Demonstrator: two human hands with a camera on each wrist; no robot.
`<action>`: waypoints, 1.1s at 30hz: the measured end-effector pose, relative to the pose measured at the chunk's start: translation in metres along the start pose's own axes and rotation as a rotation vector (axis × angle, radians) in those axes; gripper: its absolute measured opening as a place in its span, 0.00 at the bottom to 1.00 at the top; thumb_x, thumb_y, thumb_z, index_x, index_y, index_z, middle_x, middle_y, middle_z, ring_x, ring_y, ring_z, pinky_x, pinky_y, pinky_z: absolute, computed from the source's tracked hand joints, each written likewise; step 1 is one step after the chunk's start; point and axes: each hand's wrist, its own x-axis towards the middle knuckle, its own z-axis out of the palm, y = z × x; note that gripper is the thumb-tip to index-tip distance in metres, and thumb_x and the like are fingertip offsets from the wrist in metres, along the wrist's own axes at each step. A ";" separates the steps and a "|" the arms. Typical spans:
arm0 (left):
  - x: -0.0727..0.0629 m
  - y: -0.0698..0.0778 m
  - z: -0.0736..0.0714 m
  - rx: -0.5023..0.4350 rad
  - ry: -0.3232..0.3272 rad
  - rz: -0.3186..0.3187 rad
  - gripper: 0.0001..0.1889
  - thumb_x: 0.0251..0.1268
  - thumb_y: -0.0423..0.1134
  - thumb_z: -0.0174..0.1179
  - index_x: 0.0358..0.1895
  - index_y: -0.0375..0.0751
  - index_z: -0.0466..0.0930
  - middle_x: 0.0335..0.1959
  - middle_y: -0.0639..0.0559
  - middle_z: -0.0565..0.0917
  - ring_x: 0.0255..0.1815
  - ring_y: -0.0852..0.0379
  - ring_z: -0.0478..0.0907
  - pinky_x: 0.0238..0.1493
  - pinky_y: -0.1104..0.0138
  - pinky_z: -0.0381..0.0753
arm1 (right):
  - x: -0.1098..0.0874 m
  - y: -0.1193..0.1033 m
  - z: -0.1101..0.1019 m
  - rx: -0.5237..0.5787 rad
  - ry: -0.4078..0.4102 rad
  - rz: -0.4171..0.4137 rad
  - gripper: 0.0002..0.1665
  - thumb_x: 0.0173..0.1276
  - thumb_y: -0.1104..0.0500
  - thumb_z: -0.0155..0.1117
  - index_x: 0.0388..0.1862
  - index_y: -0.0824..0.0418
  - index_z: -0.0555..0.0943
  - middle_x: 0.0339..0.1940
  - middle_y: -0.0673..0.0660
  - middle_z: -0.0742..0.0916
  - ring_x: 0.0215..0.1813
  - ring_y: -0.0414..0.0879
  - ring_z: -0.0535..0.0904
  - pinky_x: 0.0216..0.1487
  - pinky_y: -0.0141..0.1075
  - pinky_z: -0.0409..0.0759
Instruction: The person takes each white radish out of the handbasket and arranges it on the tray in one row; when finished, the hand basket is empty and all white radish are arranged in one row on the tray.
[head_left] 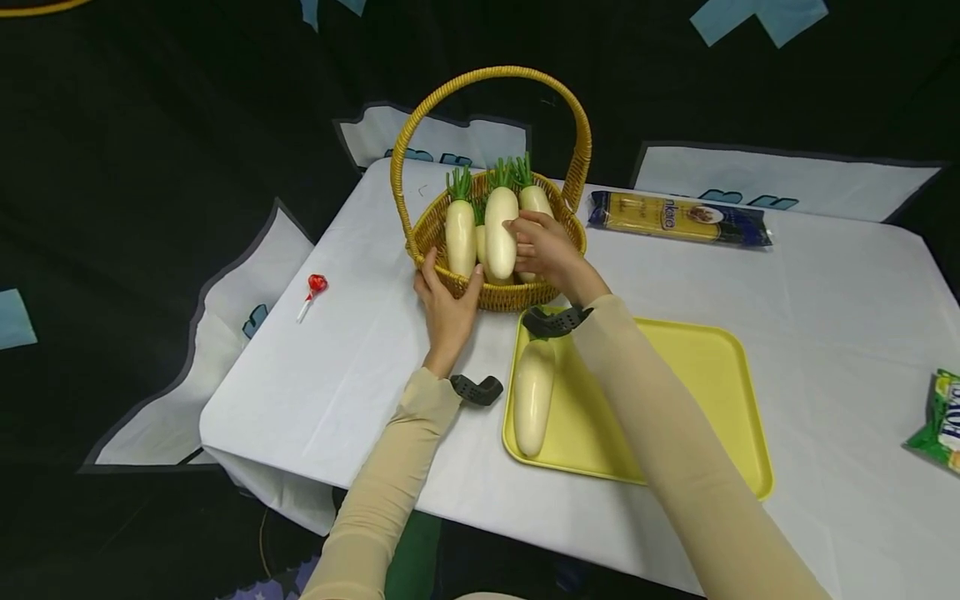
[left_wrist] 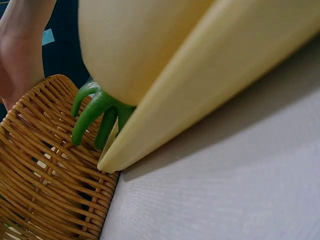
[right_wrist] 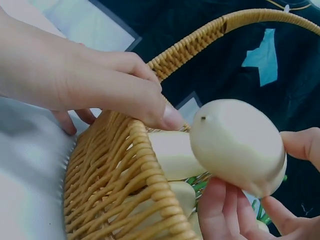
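A yellow wicker basket (head_left: 525, 296) stands at the back of the table with several white radishes (head_left: 460, 237) in it, green tops upward. My left hand (head_left: 447, 321) holds the basket's front-left rim, its thumb hooked over the edge in the right wrist view. With its thumb and fingers, my right hand (head_left: 551, 254) grips one radish (head_left: 500, 233) above the basket's front, tilted with its rounded end toward me. Another radish (head_left: 534, 400) lies along the left side of a yellow tray (head_left: 697, 358). Its green stem (left_wrist: 100, 115) shows close to the basket in the left wrist view.
Behind the tray lies a blue-and-yellow pasta packet (head_left: 675, 218). A red lollipop (head_left: 317, 285) is at the left, and a green snack bag (head_left: 947, 421) sits by the right edge. The basket's tall handle (head_left: 510, 72) arches over the radishes. White cloth (head_left: 840, 350) covers the table.
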 end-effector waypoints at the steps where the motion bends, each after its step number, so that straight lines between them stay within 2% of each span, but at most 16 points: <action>1: 0.000 0.000 0.000 -0.004 -0.001 -0.002 0.41 0.54 0.65 0.53 0.69 0.60 0.44 0.70 0.37 0.42 0.67 0.36 0.53 0.61 0.45 0.60 | -0.002 0.000 -0.001 0.004 -0.005 -0.006 0.36 0.62 0.50 0.57 0.68 0.48 0.57 0.62 0.59 0.69 0.52 0.50 0.74 0.45 0.40 0.76; 6: -0.001 -0.001 0.000 -0.008 -0.011 0.000 0.41 0.54 0.66 0.52 0.69 0.61 0.43 0.70 0.37 0.41 0.68 0.36 0.51 0.60 0.44 0.60 | -0.014 -0.004 -0.006 0.038 -0.040 -0.046 0.34 0.64 0.51 0.56 0.68 0.48 0.58 0.58 0.58 0.71 0.45 0.46 0.76 0.39 0.37 0.77; 13: 0.000 -0.001 0.000 -0.008 0.005 0.013 0.41 0.55 0.65 0.52 0.68 0.59 0.45 0.69 0.37 0.44 0.66 0.36 0.55 0.59 0.45 0.62 | -0.044 -0.017 -0.016 0.097 -0.107 -0.131 0.32 0.65 0.55 0.54 0.67 0.50 0.59 0.53 0.56 0.73 0.42 0.45 0.76 0.39 0.38 0.77; 17: 0.000 0.000 0.001 -0.013 0.001 0.006 0.41 0.55 0.64 0.53 0.69 0.58 0.45 0.69 0.37 0.43 0.66 0.35 0.53 0.60 0.44 0.60 | -0.065 -0.024 -0.023 0.114 -0.134 -0.175 0.31 0.66 0.57 0.54 0.67 0.52 0.59 0.56 0.59 0.72 0.43 0.45 0.78 0.35 0.35 0.78; 20: 0.000 0.001 0.001 -0.010 -0.009 -0.002 0.41 0.55 0.65 0.52 0.69 0.59 0.44 0.70 0.37 0.42 0.67 0.35 0.52 0.61 0.43 0.59 | -0.082 -0.025 -0.028 0.098 -0.145 -0.199 0.31 0.67 0.59 0.53 0.67 0.53 0.58 0.62 0.61 0.68 0.46 0.45 0.77 0.34 0.34 0.78; 24: 0.001 0.002 0.000 -0.010 -0.018 -0.002 0.42 0.53 0.68 0.51 0.69 0.60 0.44 0.70 0.37 0.41 0.68 0.35 0.50 0.61 0.43 0.59 | -0.101 -0.017 -0.035 0.052 -0.135 -0.206 0.32 0.66 0.60 0.52 0.69 0.55 0.56 0.61 0.60 0.68 0.45 0.44 0.77 0.35 0.34 0.79; 29: 0.000 0.003 -0.001 -0.017 -0.016 -0.004 0.42 0.52 0.69 0.50 0.69 0.61 0.44 0.70 0.37 0.42 0.68 0.36 0.50 0.61 0.43 0.59 | -0.119 0.005 -0.043 0.002 -0.099 -0.164 0.33 0.66 0.59 0.53 0.68 0.56 0.55 0.48 0.54 0.76 0.43 0.41 0.79 0.37 0.36 0.81; 33: -0.001 0.002 0.000 -0.017 -0.025 -0.001 0.43 0.52 0.69 0.50 0.69 0.61 0.44 0.70 0.37 0.41 0.69 0.36 0.49 0.61 0.43 0.59 | -0.136 0.025 -0.049 -0.066 -0.059 -0.119 0.34 0.66 0.57 0.54 0.68 0.56 0.55 0.44 0.49 0.78 0.44 0.38 0.78 0.39 0.37 0.80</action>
